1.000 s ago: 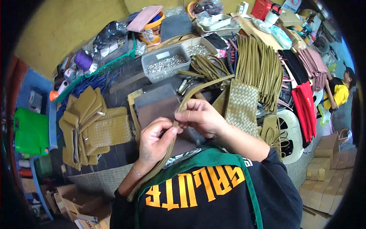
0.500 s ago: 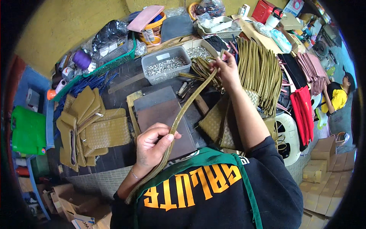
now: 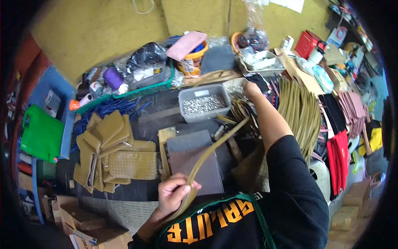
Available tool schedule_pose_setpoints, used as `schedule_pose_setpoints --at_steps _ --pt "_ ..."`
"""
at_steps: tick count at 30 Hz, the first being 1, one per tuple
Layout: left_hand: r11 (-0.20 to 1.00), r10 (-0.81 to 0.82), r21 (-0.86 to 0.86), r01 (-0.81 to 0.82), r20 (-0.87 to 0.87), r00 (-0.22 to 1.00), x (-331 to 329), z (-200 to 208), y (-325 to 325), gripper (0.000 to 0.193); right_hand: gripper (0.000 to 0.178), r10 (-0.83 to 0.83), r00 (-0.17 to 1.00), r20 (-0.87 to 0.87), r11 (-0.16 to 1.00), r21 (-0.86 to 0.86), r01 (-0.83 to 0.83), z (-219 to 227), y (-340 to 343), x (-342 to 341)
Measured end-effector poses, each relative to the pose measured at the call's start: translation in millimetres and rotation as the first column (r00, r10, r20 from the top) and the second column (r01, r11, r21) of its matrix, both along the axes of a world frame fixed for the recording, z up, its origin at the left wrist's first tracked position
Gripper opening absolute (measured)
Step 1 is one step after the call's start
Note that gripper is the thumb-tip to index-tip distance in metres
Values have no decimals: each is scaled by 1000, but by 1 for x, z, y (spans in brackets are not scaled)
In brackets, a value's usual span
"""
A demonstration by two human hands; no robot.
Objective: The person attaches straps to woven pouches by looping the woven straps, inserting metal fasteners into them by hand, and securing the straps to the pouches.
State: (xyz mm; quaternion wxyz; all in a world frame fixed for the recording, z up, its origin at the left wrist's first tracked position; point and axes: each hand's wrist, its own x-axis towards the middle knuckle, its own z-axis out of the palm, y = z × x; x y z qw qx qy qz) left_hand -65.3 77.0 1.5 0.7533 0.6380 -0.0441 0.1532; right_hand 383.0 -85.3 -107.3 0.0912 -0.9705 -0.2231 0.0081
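Observation:
My left hand [image 3: 175, 193] grips a long olive-green strap [image 3: 212, 148] between thumb and fingers, close to my chest. The strap rises from there in a curve, and its upper end now hangs loose near my right forearm. At the back of the bench, my right hand [image 3: 251, 90] reaches into a pale box [image 3: 230, 83] of small silvery metal pieces. Its fingers point away and are hidden. Left of it is a grey plastic tub [image 3: 207, 118] of similar metal pieces. A brown-grey board [image 3: 197, 159] lies under the strap.
Olive woven pouches [image 3: 132, 162] are piled at the left. A thick bundle of olive straps [image 3: 299, 116] lies right of my right arm, with red fabric [image 3: 338, 159] beyond. A green basket [image 3: 161, 85] of supplies stands at the back. Another person [image 3: 375, 135] is at the far right.
My right hand has let go of the strap's upper end and moved to the pale box. The left hand still holds the strap. The view has shifted, showing more wall.

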Motion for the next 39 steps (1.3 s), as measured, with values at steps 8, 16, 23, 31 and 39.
schedule_pose_setpoints --at_steps 8,16,23,31,39 --pt "997 10 -71 -12 -37 999 12 -2 5 8 24 -190 974 -124 981 14 193 -6 18 -13" --pt "997 23 -73 -26 -35 999 14 -1 5 9 30 48 999 19 998 -32 -47 -2 11 -7" --pt "996 50 -72 -51 -15 999 2 1 -5 9 24 -101 994 43 886 459 70 1 -2 -33" --pt "991 127 -18 -133 -194 973 11 8 -4 11 20 468 801 -373 131 926 354 89 -11 -105" --pt "948 209 249 -199 -18 978 20 7 -17 6 11 802 486 -347 97 879 467 130 -9 -327"
